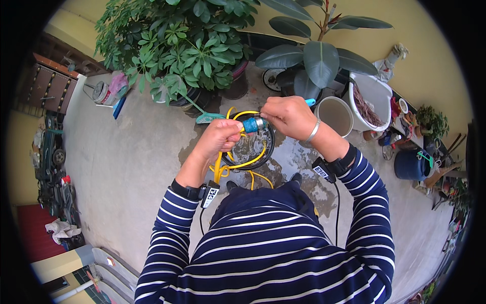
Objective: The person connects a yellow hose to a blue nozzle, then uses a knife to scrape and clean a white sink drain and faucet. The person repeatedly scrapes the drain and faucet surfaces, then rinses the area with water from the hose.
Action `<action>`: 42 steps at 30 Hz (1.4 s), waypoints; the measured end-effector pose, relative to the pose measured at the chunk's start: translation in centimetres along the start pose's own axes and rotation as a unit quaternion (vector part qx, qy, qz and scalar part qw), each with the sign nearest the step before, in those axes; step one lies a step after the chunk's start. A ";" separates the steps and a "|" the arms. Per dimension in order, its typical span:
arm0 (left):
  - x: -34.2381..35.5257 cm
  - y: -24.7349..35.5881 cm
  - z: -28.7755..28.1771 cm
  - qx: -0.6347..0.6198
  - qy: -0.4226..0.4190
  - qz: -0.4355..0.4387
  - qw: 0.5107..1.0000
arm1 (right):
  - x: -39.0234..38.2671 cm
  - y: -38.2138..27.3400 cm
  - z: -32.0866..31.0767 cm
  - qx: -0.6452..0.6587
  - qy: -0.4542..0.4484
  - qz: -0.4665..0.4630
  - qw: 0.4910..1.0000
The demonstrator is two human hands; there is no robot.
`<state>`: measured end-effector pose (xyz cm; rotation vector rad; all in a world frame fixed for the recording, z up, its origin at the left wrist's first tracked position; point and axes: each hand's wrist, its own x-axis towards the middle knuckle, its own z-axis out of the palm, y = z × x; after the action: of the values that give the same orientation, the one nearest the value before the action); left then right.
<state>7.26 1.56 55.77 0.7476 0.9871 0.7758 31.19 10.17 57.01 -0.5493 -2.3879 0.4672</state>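
Observation:
My left hand (pixel 226 133) is closed on a yellow hose (pixel 218 165) at a blue fitting (pixel 250 126) with a silver metal band. My right hand (pixel 289 116) is pinched at the band's upper right; what its fingers hold is mostly hidden. A light-blue handle-like piece (pixel 310 102) shows just beyond my right knuckles; I cannot tell whether I grip it. Below my hands, loops of the yellow hose and a black hose (pixel 270 147) lie on the wet concrete.
Potted plants (pixel 202 55) line the yellow wall ahead. At right stand a grey bucket (pixel 333 116), white tub (pixel 374 91) and blue barrel (pixel 409 164). A teal dustpan (pixel 207 117) is beyond my left hand. Clutter (pixel 55 192) and a step (pixel 109 273) are at left.

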 end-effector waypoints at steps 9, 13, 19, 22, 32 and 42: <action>0.2 -1.0 -0.3 0.106 0.018 0.072 0.992 | -0.1 0.6 -1.1 0.049 -0.046 -0.067 0.995; 0.5 -1.6 0.0 0.277 0.036 0.185 0.942 | 0.3 0.4 -1.3 0.026 -0.056 -0.002 0.998; 0.4 -2.4 -0.5 0.250 0.076 0.217 0.941 | 0.3 0.3 -1.9 0.035 -0.058 -0.018 0.998; 0.7 -2.8 -0.7 0.296 0.081 0.234 0.923 | 0.3 0.3 -1.5 -0.011 -0.057 -0.015 0.998; 0.9 -1.0 -1.2 -0.106 0.047 0.106 0.988 | 0.6 -0.1 0.5 0.021 0.132 0.063 0.989; 2.3 -0.9 -1.1 -0.261 0.022 0.061 0.963 | -0.5 -1.2 5.7 -0.154 0.166 0.004 0.974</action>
<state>7.19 3.21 53.63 0.3336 0.7303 1.1086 27.54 7.81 53.16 -0.7141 -2.1430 0.0002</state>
